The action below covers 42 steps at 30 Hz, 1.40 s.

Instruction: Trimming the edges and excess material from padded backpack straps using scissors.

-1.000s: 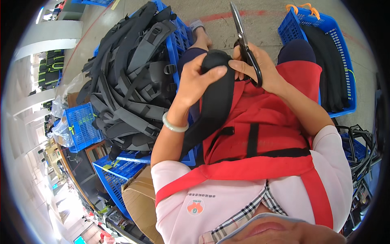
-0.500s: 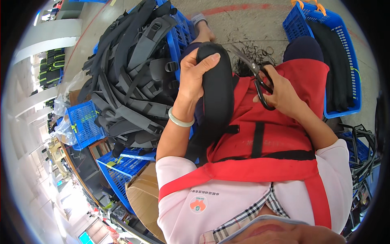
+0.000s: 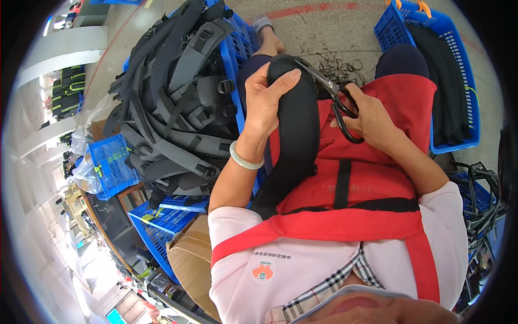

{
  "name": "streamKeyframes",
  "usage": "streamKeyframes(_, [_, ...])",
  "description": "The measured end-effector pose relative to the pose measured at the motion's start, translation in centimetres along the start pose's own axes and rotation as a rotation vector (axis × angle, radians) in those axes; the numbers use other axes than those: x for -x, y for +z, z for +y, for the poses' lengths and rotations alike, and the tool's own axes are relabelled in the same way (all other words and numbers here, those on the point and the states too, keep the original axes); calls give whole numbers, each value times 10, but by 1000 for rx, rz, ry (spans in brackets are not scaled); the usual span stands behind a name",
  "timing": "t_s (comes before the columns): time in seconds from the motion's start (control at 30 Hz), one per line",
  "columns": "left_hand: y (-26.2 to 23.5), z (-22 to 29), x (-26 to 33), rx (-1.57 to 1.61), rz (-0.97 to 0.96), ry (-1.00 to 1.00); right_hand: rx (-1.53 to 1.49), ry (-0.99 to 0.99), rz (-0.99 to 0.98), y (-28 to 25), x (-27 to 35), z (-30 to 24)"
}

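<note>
My left hand [image 3: 267, 100] grips the far end of a long black padded strap [image 3: 299, 119], thumb on top and fingers behind it. The strap hangs down along my lap toward my waist. In my right hand [image 3: 369, 116] is a pair of scissors [image 3: 337, 101] with black handles, the fingers through the loops. The handles are spread, and the blades reach the right edge of the strap's far end. Whether the tips touch the fabric I cannot tell. A red apron [image 3: 372, 178] covers my lap beneath both hands.
A large heap of grey and black padded straps [image 3: 178, 124] fills a blue crate [image 3: 245, 40] at my left. To the right stands a blue basket [image 3: 474, 121] holding black padded pieces [image 3: 440, 86]. Dark trimmings [image 3: 342, 67] litter the floor ahead. A cardboard box [image 3: 191, 259] sits at lower left.
My left hand and the strap have shifted slightly to the right. The scissors have moved left, so their blades now meet the strap's edge.
</note>
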<state>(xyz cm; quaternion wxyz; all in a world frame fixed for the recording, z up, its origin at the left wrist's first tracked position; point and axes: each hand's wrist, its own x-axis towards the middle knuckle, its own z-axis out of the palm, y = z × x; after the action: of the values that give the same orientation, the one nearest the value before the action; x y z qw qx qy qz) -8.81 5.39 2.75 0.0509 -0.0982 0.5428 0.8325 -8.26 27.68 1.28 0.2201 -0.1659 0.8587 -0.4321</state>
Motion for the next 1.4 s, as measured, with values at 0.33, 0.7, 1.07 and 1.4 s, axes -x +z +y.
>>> streamKeyframes(0.33, [7, -9, 1, -25, -95, -54, 28, 39, -62, -31, 6, -3])
streamKeyframes(0.7, [23, -22, 5, -41, -243, -172, 146, -16, -142, -68, 25, 7])
streamKeyframes(1.07, [39, -27, 7, -102, -333, -193, 172, -30, -202, -87, 33, 16])
streamKeyframes(1.4, [44, -29, 7, -135, -411, -260, 160, 180, -326, -113, 29, 5])
